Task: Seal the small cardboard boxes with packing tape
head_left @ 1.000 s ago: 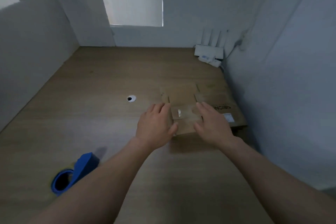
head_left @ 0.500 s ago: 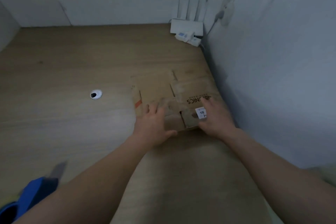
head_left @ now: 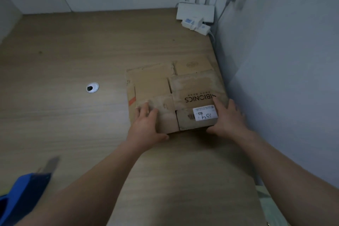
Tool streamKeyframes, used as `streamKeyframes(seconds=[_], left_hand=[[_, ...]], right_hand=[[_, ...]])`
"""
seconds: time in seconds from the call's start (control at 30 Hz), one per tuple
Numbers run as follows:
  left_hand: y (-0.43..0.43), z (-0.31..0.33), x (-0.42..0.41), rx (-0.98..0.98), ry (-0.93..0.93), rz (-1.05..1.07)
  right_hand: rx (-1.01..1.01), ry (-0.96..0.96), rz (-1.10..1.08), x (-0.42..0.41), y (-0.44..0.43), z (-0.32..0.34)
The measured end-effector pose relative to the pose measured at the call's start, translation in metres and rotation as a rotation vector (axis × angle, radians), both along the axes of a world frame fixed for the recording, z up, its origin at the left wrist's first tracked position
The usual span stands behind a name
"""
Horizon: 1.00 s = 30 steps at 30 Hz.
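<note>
A worn cardboard box [head_left: 194,97], printed with dark letters and bearing a white label [head_left: 205,113], lies on the wooden table against the right wall. More flat cardboard [head_left: 150,79] lies under and behind it. My left hand [head_left: 146,124] rests its fingers on the box's near left flap, thumb at the near edge. My right hand [head_left: 229,119] holds the near right corner, with fingers along the right side and thumb under the front edge. A blue tape dispenser [head_left: 23,192] sits at the bottom left, partly cut off.
A white router [head_left: 195,12] with upright antennas and a small white unit [head_left: 195,25] stand in the far right corner, cables running up the wall. A round cable grommet [head_left: 92,87] is set in the table left of the cardboard. White walls enclose the table.
The view has swung down and to the right. My right hand has slid off the white label to the box's corner. My left hand has shifted a little on the near flap.
</note>
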<state>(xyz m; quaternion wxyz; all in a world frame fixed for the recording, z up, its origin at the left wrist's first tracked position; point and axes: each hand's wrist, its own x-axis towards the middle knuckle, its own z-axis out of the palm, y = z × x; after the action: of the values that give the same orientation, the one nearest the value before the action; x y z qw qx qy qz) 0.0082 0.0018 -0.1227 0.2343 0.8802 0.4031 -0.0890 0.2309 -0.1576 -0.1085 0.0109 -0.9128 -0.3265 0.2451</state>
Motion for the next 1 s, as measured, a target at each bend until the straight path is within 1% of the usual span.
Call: streamKeyframes(seconds=[0.1, 0.17, 0.23, 0.33, 0.43, 0.5, 0.53, 0.6, 0.63, 0.7, 0.8, 0.87, 0.93, 1.0], left_hand=[[0.0, 0.02, -0.012, -0.003, -0.112, 0.02], [0.003, 0.032, -0.022, 0.036, -0.258, 0.015], [0.005, 0.045, -0.032, 0.102, -0.421, 0.026], [0.005, 0.083, -0.044, 0.157, -0.611, 0.139], [0.005, 0.144, -0.061, 0.199, -0.662, 0.188], [0.003, 0.191, -0.083, 0.099, -0.675, 0.227], [0.001, 0.211, -0.096, 0.027, -0.674, 0.242], [-0.006, 0.24, -0.126, -0.093, -0.622, 0.248], [-0.012, 0.247, -0.142, -0.14, -0.573, 0.24], [-0.026, 0.245, -0.167, -0.184, -0.448, 0.206], [-0.049, 0.208, -0.193, -0.246, -0.238, 0.156], [-0.063, 0.175, -0.205, -0.321, -0.11, 0.145], [-0.073, 0.14, -0.215, -0.424, -0.069, 0.168], [-0.081, 0.117, -0.224, -0.478, -0.12, 0.237]], right_hand=[[0.083, 0.042, -0.013, -0.004, -0.008, 0.007], [0.194, 0.085, -0.034, -0.011, -0.012, 0.022], [0.3, 0.072, -0.043, -0.025, -0.014, 0.043], [0.521, -0.055, -0.054, -0.053, -0.016, 0.083], [0.793, -0.241, -0.09, -0.089, -0.019, 0.138], [0.9, -0.275, -0.169, -0.112, -0.023, 0.177], [0.933, -0.261, -0.213, -0.121, -0.024, 0.193], [0.972, -0.176, -0.27, -0.14, -0.027, 0.217], [0.963, -0.127, -0.281, -0.151, -0.028, 0.222], [0.871, -0.057, -0.283, -0.172, -0.028, 0.217], [0.647, 0.039, -0.308, -0.203, -0.025, 0.171], [0.579, 0.2, -0.337, -0.225, -0.029, 0.125], [0.578, 0.402, -0.335, -0.246, -0.037, 0.087], [0.631, 0.561, -0.347, -0.258, -0.045, 0.063]])
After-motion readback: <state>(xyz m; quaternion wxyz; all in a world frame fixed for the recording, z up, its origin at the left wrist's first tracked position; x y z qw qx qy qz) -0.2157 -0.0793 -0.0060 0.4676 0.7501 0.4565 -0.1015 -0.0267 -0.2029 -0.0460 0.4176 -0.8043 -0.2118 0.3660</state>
